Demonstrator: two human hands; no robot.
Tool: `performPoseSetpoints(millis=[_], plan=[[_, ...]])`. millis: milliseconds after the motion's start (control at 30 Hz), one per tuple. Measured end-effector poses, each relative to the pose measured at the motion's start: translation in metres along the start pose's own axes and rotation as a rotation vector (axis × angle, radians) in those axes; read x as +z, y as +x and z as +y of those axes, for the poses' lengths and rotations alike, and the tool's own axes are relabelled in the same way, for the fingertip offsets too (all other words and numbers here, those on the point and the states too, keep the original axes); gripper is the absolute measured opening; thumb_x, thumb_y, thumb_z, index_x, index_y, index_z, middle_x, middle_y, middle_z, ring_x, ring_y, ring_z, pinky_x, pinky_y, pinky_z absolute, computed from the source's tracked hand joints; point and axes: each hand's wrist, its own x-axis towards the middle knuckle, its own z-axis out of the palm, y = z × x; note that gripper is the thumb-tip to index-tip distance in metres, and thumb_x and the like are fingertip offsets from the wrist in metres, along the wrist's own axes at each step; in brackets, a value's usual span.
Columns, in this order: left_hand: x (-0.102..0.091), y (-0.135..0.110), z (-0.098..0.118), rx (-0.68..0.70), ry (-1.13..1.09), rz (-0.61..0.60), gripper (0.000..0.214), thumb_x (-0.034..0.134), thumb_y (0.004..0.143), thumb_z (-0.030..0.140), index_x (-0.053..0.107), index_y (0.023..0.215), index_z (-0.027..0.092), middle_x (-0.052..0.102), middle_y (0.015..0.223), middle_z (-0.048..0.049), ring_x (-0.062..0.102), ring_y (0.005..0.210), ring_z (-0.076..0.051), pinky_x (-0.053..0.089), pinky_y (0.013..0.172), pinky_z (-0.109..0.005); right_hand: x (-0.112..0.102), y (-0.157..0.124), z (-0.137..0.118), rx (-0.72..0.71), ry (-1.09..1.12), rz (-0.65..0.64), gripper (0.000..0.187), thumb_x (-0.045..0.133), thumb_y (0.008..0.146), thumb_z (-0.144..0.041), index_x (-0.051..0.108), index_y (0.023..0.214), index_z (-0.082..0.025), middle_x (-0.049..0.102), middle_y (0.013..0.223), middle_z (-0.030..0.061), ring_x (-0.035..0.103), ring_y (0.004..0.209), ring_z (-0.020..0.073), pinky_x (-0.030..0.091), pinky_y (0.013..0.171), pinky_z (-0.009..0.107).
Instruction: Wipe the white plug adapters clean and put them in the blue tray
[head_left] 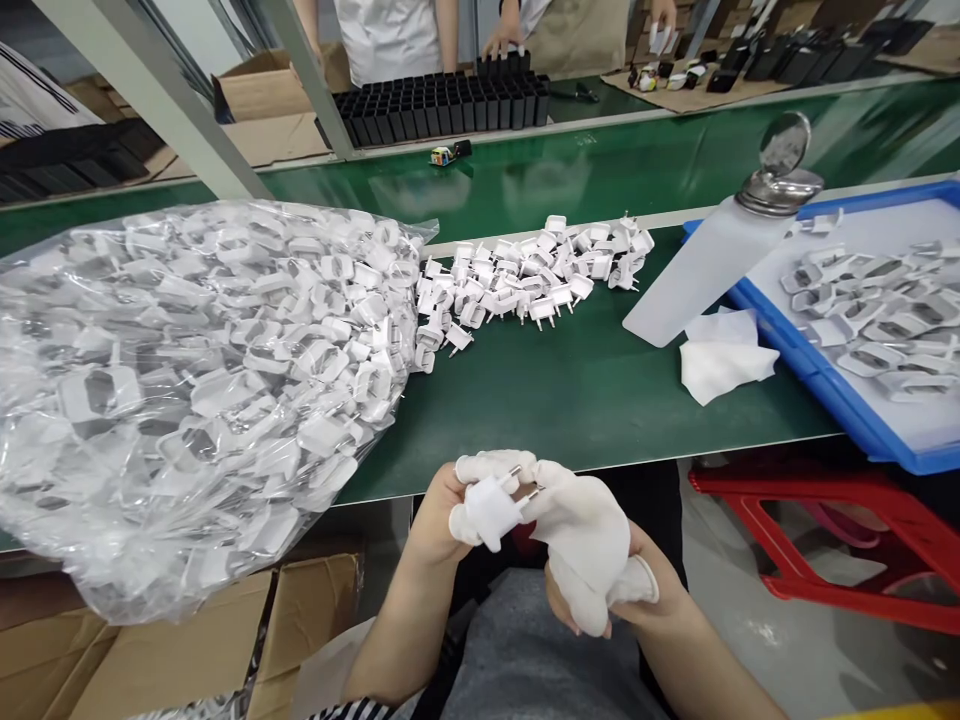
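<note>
My left hand (442, 510), with white finger covers on its fingertips, grips a white two-pin plug housing (491, 508), its metal pins pointing right. Close beside it, my right hand (637, 575) is closed on a white wiping cloth (589, 540), which drapes over its fingers and meets the pins. Both hands are above my lap, just in front of the green bench (510, 420). Beyond them lies a heap of loose plug housings (525, 275). A big clear plastic bag (202, 390) full of similar housings fills the left side.
A white pump bottle (690, 270) with a metal top stands by folded cloths (724, 360). At right, a blue tray (817, 385) holds more housings. Below it is a red stool (825, 530); an open carton (172, 640) sits lower left. Across the bench, people handle black cases (450, 110).
</note>
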Motion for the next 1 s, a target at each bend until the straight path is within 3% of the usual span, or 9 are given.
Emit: performPoseSetpoints(millis=[100, 233, 367, 500, 567, 600, 767, 833, 1000], plan=[[-0.007, -0.004, 0.0, 0.069, 0.056, -0.092, 0.009, 0.072, 0.06, 0.031, 0.071, 0.066, 0.024, 0.065, 0.065, -0.0022, 0.06, 0.059, -0.014, 0.049, 0.059, -0.026, 0.001, 0.002, -0.004, 0.017, 0.013, -0.004, 0.032, 0.069, 0.056, -0.043, 0.055, 0.05, -0.015, 0.049, 0.038, -0.0026, 0.039, 0.031, 0.0065, 0.035, 0.035, 0.019], [-0.01, -0.006, -0.002, -0.05, 0.276, -0.194, 0.017, 0.074, 0.057, 0.035, 0.07, 0.06, 0.018, 0.064, 0.056, -0.0064, 0.062, 0.061, -0.021, 0.049, 0.061, -0.031, 0.002, 0.001, -0.004, 0.109, 0.026, -0.008, 0.031, 0.064, 0.06, -0.047, 0.057, 0.059, -0.017, 0.048, 0.039, -0.0039, 0.038, 0.029, 0.0061, 0.036, 0.035, 0.019], [-0.011, -0.005, 0.001, -0.07, 0.263, -0.086, 0.021, 0.073, 0.057, 0.038, 0.071, 0.061, 0.017, 0.064, 0.053, -0.0058, 0.06, 0.055, -0.02, 0.047, 0.054, -0.029, -0.007, -0.004, -0.007, 0.126, -0.044, 0.07, 0.043, 0.068, 0.056, -0.045, 0.058, 0.089, -0.019, 0.052, 0.042, -0.0053, 0.043, 0.032, 0.0088, 0.038, 0.037, 0.021], [-0.012, 0.001, 0.018, -0.138, 0.192, -0.063, 0.03, 0.077, 0.047, 0.042, 0.07, 0.062, 0.017, 0.062, 0.05, -0.0043, 0.053, 0.042, -0.015, 0.04, 0.04, -0.024, -0.026, -0.006, -0.015, 0.155, -0.297, -0.199, 0.067, 0.074, 0.051, -0.036, 0.049, 0.112, -0.022, 0.063, 0.084, 0.0014, 0.059, 0.07, 0.0156, 0.047, 0.062, 0.027], [-0.01, 0.006, 0.028, -0.252, 0.19, -0.106, 0.037, 0.078, 0.041, 0.045, 0.071, 0.064, 0.017, 0.061, 0.048, -0.0039, 0.049, 0.036, -0.013, 0.036, 0.035, -0.022, -0.034, -0.003, -0.017, 0.121, -0.397, -0.285, 0.063, 0.071, 0.052, -0.044, 0.054, 0.108, -0.02, 0.06, 0.096, 0.0042, 0.058, 0.084, 0.0179, 0.045, 0.075, 0.03], [-0.007, 0.008, 0.032, -0.308, 0.196, -0.134, 0.039, 0.078, 0.04, 0.046, 0.071, 0.064, 0.016, 0.061, 0.047, -0.0039, 0.047, 0.034, -0.012, 0.035, 0.034, -0.022, -0.037, -0.001, -0.016, 0.102, -0.435, -0.248, 0.059, 0.069, 0.054, -0.049, 0.057, 0.103, -0.019, 0.059, 0.095, 0.0045, 0.057, 0.084, 0.0174, 0.044, 0.077, 0.031], [0.003, 0.012, 0.044, -0.45, 0.241, -0.188, 0.035, 0.079, 0.042, 0.041, 0.072, 0.065, 0.015, 0.062, 0.046, -0.0053, 0.05, 0.036, -0.013, 0.034, 0.034, -0.02, -0.035, 0.012, -0.021, 0.184, -0.58, 0.001, 0.048, 0.069, 0.053, -0.055, 0.06, 0.075, -0.013, 0.054, 0.063, -0.0019, 0.048, 0.054, 0.0094, 0.044, 0.055, 0.024], [0.005, 0.011, 0.047, -0.527, 0.251, -0.225, 0.03, 0.077, 0.046, 0.036, 0.072, 0.068, 0.016, 0.064, 0.051, -0.0063, 0.054, 0.041, -0.015, 0.036, 0.037, -0.02, -0.029, 0.015, -0.033, 0.205, -0.643, -0.066, 0.044, 0.067, 0.056, -0.054, 0.061, 0.071, -0.013, 0.053, 0.06, -0.0026, 0.047, 0.052, 0.0088, 0.043, 0.054, 0.024], [0.012, 0.01, 0.055, -0.672, 0.244, -0.333, 0.029, 0.076, 0.051, 0.033, 0.073, 0.075, 0.016, 0.063, 0.051, -0.006, 0.047, 0.036, -0.011, 0.031, 0.034, -0.02, -0.016, 0.022, -0.059, 0.086, -0.908, -0.265, 0.036, 0.066, 0.063, -0.047, 0.065, 0.083, -0.017, 0.062, 0.082, 0.0017, 0.056, 0.085, 0.0166, 0.043, 0.082, 0.031]])
